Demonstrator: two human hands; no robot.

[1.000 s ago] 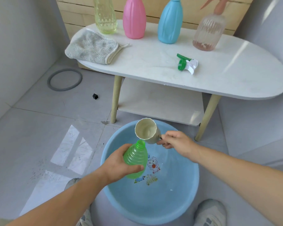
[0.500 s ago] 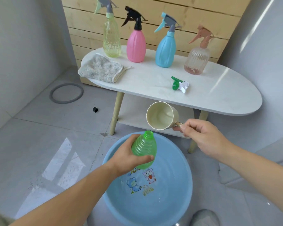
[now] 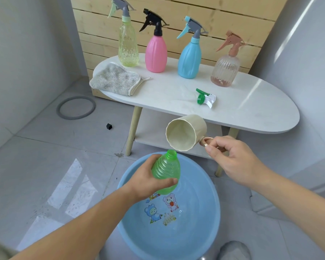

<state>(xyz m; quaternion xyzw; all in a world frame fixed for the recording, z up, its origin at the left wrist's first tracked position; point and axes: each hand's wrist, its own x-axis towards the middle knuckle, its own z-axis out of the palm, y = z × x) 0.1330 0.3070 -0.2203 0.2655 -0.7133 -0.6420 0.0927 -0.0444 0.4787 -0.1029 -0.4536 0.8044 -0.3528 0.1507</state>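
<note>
Over grey floor tiles near the white oval bench [image 3: 251,107], the left hand [image 3: 148,179] wraps its fingers around a ribbed green bottle [image 3: 165,171] above the round blue basin [image 3: 212,209], while the right hand [image 3: 233,162] pinches the handle of a tipped cream cup [image 3: 186,134] just beyond the bottle's open neck.

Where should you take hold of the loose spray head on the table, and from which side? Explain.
Probably from above, pinching the white middle of the spray head. It lies on its side on the table, with bare tabletop around it; the round green collar and thin lever look harder to pinch.
</note>
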